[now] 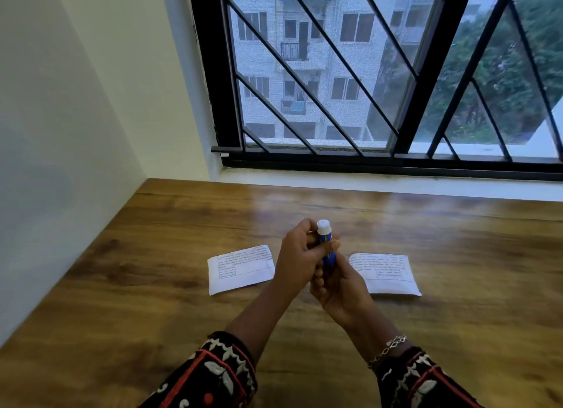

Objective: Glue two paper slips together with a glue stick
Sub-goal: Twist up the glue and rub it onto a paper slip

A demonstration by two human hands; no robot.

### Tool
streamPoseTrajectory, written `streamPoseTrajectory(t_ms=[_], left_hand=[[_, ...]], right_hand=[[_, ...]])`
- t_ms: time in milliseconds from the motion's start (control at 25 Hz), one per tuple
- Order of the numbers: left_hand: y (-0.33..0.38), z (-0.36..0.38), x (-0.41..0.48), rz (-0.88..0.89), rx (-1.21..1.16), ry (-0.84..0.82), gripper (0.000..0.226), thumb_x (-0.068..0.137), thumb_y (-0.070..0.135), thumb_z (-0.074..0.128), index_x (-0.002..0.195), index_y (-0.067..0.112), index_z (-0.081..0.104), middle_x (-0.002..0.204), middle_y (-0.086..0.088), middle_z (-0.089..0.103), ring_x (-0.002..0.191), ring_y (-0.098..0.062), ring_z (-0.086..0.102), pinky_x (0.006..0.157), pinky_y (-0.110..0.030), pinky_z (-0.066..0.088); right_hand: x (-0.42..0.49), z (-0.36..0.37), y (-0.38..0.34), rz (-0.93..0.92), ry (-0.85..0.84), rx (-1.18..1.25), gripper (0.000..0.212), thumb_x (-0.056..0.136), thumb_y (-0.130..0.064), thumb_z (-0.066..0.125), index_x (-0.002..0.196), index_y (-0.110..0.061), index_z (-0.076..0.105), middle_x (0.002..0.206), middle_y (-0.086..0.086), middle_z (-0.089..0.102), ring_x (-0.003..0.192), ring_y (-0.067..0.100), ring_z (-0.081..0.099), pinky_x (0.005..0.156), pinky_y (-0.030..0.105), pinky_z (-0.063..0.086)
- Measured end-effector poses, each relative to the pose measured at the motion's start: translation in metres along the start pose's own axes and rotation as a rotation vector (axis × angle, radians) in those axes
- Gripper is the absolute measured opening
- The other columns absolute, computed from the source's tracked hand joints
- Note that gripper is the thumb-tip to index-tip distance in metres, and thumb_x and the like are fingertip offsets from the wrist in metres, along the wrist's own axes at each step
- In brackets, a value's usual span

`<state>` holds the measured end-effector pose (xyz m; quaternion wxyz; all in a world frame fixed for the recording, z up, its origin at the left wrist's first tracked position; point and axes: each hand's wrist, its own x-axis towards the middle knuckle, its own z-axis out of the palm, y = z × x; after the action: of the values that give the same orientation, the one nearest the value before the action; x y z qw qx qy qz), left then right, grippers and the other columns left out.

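Note:
A blue glue stick (327, 252) with a white cap stands upright between both hands, above the middle of the wooden table (152, 270). My right hand (338, 286) wraps its lower body from below. My left hand (301, 255) pinches its upper part just under the cap. One printed paper slip (240, 269) lies flat on the table to the left of the hands. A second slip (387, 273) lies flat to the right, its near-left corner hidden behind my right hand.
A white wall runs along the table's left edge. Behind the far edge is a white sill (365, 182) under a window with black metal bars (335, 72).

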<state>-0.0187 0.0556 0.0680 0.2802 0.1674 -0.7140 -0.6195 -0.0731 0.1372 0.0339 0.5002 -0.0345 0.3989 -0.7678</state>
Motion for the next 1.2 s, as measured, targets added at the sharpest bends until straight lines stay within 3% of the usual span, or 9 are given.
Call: streamPoseTrajectory(t_ms=[80,160,320,440,640,800,880,1040,1200], left_hand=[[-0.002,-0.002,-0.002,0.013,0.013,0.003,0.014,0.082,0.005,0.065,0.09,0.007,0.053,0.103,-0.015,0.07,0.094,-0.025,0.068,0.07,-0.02,0.057],[-0.004,-0.005,-0.003,0.03,0.048,0.017,0.018,0.081,0.007,0.067,0.093,0.002,0.055,0.102,-0.019,0.07,0.096,-0.025,0.067,0.078,-0.029,0.057],[-0.014,-0.014,-0.008,0.068,0.253,0.03,0.037,0.076,0.019,0.072,0.11,0.01,0.058,0.112,-0.003,0.065,0.113,-0.013,0.057,0.094,-0.02,0.044],[-0.042,-0.036,-0.016,0.039,0.673,0.081,0.035,0.078,0.023,0.069,0.11,0.012,0.061,0.123,-0.007,0.062,0.129,-0.019,0.041,0.11,-0.033,0.023],[-0.088,-0.078,-0.039,-0.065,0.967,0.113,0.031,0.085,0.018,0.06,0.114,0.007,0.06,0.127,-0.013,0.058,0.128,-0.023,0.044,0.114,-0.03,0.016],[-0.103,-0.096,-0.038,-0.109,1.184,-0.042,0.038,0.09,0.023,0.052,0.125,0.007,0.051,0.137,-0.011,0.05,0.131,-0.02,0.04,0.115,-0.029,0.013],[-0.105,-0.099,-0.038,-0.106,1.23,-0.041,0.033,0.092,0.021,0.048,0.121,0.007,0.053,0.134,-0.011,0.054,0.125,-0.024,0.045,0.108,-0.032,0.027],[-0.095,-0.096,-0.037,-0.035,1.288,-0.03,0.013,0.082,0.002,0.057,0.09,-0.003,0.065,0.1,-0.023,0.069,0.094,-0.035,0.064,0.068,-0.039,0.053],[-0.084,-0.093,-0.038,0.039,1.391,-0.102,0.027,0.042,0.002,0.086,0.056,0.007,0.064,0.059,-0.009,0.07,0.053,-0.023,0.067,0.032,-0.022,0.046]], right_hand=[[0.001,0.0,-0.001,-0.047,-0.055,0.018,0.036,0.088,-0.037,0.041,0.095,-0.011,0.064,0.065,0.001,0.062,0.056,0.009,0.055,0.051,0.019,0.047],[0.003,-0.001,-0.002,-0.084,-0.098,0.022,0.035,0.082,-0.035,0.043,0.102,-0.012,0.062,0.07,0.0,0.063,0.06,0.009,0.057,0.056,0.019,0.05],[0.008,-0.007,-0.005,-0.105,-0.089,0.044,0.026,0.087,-0.027,0.04,0.098,-0.011,0.057,0.066,-0.001,0.063,0.056,0.006,0.059,0.054,0.017,0.053],[0.011,-0.011,-0.009,-0.101,-0.076,0.057,0.03,0.083,-0.03,0.041,0.099,-0.01,0.056,0.067,0.0,0.061,0.057,0.007,0.058,0.054,0.017,0.052],[0.014,-0.022,-0.013,-0.094,0.002,0.058,0.032,0.095,-0.029,0.03,0.097,-0.011,0.057,0.066,-0.002,0.059,0.059,0.008,0.055,0.053,0.016,0.051],[0.015,-0.027,-0.011,-0.093,0.016,0.049,0.034,0.096,-0.031,0.03,0.096,-0.011,0.058,0.066,-0.002,0.06,0.059,0.007,0.055,0.053,0.016,0.051],[0.016,-0.029,-0.011,-0.09,0.019,0.051,0.034,0.095,-0.032,0.031,0.096,-0.011,0.058,0.066,-0.003,0.06,0.059,0.007,0.055,0.053,0.016,0.051],[0.018,-0.032,-0.01,-0.083,0.027,0.054,0.035,0.095,-0.033,0.032,0.096,-0.011,0.059,0.065,-0.003,0.06,0.057,0.006,0.055,0.052,0.016,0.05],[0.018,-0.034,-0.008,-0.078,0.04,0.044,0.035,0.096,-0.034,0.031,0.097,-0.011,0.059,0.067,-0.003,0.059,0.059,0.007,0.054,0.053,0.016,0.05]])
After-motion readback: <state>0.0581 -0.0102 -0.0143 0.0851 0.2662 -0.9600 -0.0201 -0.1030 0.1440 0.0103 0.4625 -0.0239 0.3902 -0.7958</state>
